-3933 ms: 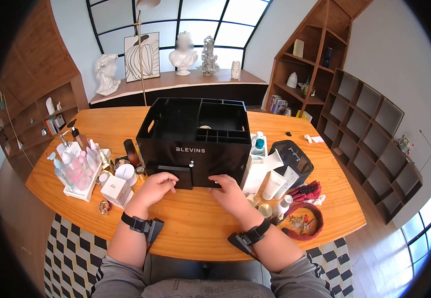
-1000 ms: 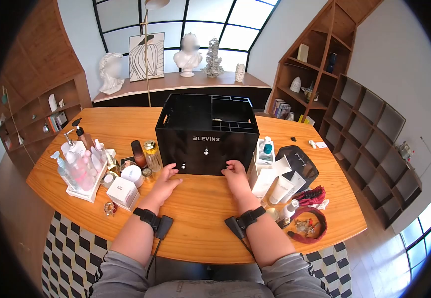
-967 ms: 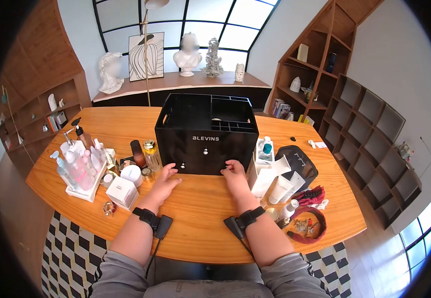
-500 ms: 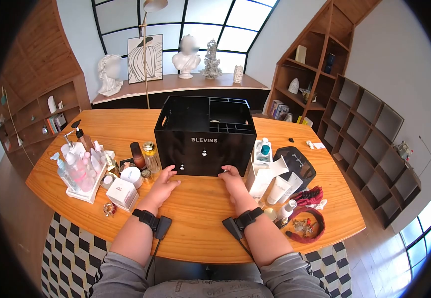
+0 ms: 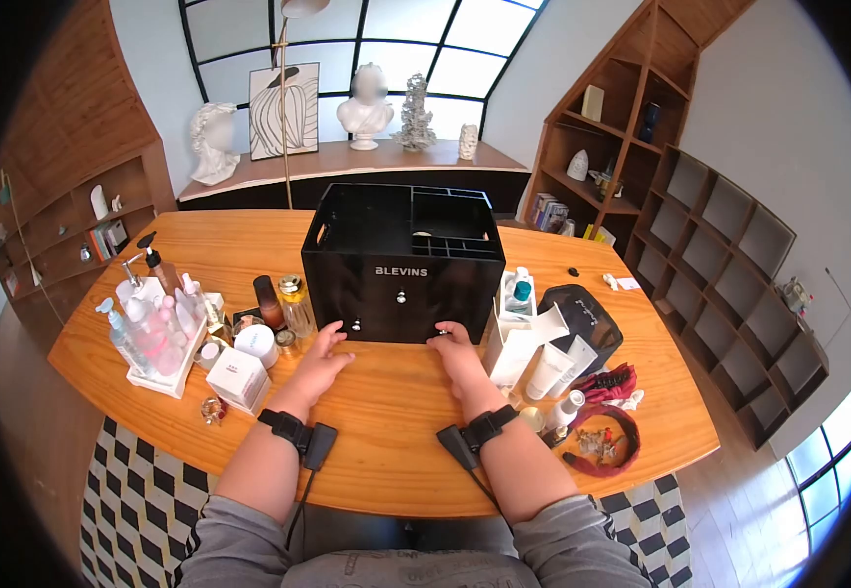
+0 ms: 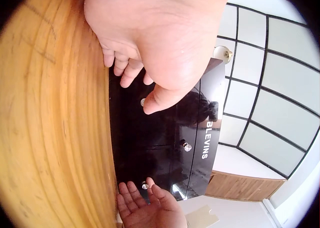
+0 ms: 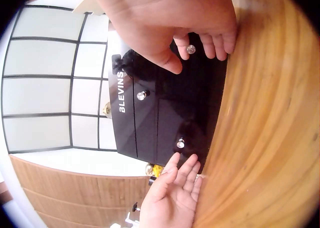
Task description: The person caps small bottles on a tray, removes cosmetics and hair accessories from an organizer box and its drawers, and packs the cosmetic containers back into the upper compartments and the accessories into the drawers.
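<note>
A black cosmetics organizer [image 5: 386,309] lettered BLEVINS stands on the wooden table in the head view. Its top has open compartments, and its front carries three small crystal knobs, with the drawer fronts level. My left hand [image 5: 320,367] is at the lower left of the front, fingers loosely extended; in the left wrist view its thumb [image 6: 159,99] overlaps the left knob [image 6: 143,102]. At the lower right is my right hand [image 5: 460,358], its relaxed fingers against the front. The right wrist view shows the right knob [image 7: 191,49] between those fingers and the thumb, not pinched.
Left of the organizer stand a white tray [image 5: 173,387] of bottles, a white box [image 5: 238,380], jars and brown bottles. To its right are an opened white carton [image 5: 511,355], white tubes [image 5: 548,372], a black mesh case [image 5: 582,323] and a dark red headband [image 5: 631,446].
Nearly four seconds ago the lower left drawer stuck out; now it is in. The organizer sits further right and squarer, and the hands have shifted right. Over the last second little moved.
</note>
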### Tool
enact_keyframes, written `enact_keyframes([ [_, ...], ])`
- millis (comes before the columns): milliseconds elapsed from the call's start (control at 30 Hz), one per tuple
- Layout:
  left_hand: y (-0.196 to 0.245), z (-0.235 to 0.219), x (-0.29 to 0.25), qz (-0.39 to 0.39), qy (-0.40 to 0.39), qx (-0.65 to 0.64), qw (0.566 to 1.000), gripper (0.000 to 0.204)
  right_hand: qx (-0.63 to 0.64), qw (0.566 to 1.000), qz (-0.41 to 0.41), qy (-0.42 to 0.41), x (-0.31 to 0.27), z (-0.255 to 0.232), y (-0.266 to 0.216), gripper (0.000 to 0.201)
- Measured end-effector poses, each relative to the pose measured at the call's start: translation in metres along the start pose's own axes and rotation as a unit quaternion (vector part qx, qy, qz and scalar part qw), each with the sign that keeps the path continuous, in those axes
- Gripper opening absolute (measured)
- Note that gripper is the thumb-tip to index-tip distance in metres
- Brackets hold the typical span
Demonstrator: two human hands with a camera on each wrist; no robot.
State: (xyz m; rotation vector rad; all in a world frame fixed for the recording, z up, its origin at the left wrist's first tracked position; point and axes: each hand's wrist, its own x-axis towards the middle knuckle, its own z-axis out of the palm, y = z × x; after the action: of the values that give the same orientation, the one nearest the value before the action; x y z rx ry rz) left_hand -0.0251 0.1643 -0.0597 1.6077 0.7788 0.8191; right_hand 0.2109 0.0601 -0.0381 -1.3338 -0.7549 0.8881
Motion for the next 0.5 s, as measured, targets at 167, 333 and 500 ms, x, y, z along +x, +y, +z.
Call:
enact_keyframes([
  [167, 0.0038, 0.0002, -0.0017, -0.007, -0.001, 0.002, 1.000, 0.066, 0.002, 1.000, 0.003, -0.005, 0.0028, -0.0006, 0.0036, 0.040],
  [333, 0.0070, 0.0006, -0.0026, -0.011, -0.001, 0.005, 1.000, 0.065, -0.007, 1.000, 0.012, 0.001, -0.0002, 0.0011, -0.0011, 0.040],
  [500, 0.0007, -0.0012, -0.0003, -0.005, -0.001, 0.001, 1.000, 0.064, -0.002, 1.000, 0.006, -0.004, 0.0014, 0.0004, 0.0012, 0.040],
])
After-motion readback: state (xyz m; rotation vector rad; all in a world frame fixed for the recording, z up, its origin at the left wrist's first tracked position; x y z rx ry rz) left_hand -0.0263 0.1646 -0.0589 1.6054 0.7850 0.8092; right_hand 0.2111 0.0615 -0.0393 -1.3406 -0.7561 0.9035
